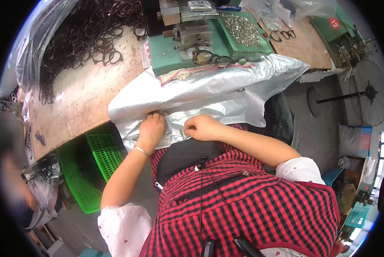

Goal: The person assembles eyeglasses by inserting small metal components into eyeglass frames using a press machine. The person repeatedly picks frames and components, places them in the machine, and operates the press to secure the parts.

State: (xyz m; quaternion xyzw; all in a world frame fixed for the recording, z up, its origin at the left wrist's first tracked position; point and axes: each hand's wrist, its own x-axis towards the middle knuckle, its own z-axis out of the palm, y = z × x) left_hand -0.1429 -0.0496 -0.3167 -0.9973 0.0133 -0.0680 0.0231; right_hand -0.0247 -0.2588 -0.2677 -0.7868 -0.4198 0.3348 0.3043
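Observation:
A shiny silver sheet (pixel 192 93) hangs from the front of the workbench down to my lap. My left hand (pixel 152 128) is closed on a fold of it, with the fingertips tucked into the crease. To its right, my right hand (pixel 202 127) rests against the sheet's lower part, fingers curled inward; whatever they pinch is hidden. Beyond the sheet stands a green machine base (pixel 166 55) with a metal fixture (pixel 194 36). A dark eyeglass frame (pixel 213 59) lies at the fixture's front.
Many dark eyeglass frames (pixel 102 47) are heaped on the wooden bench (pixel 85 103) at left. A green tray (pixel 260 49) holds small metal parts. Green plastic baskets (pixel 83 180) stand below the bench. At right is a black fan (pixel 367 92). Another person sits at far left.

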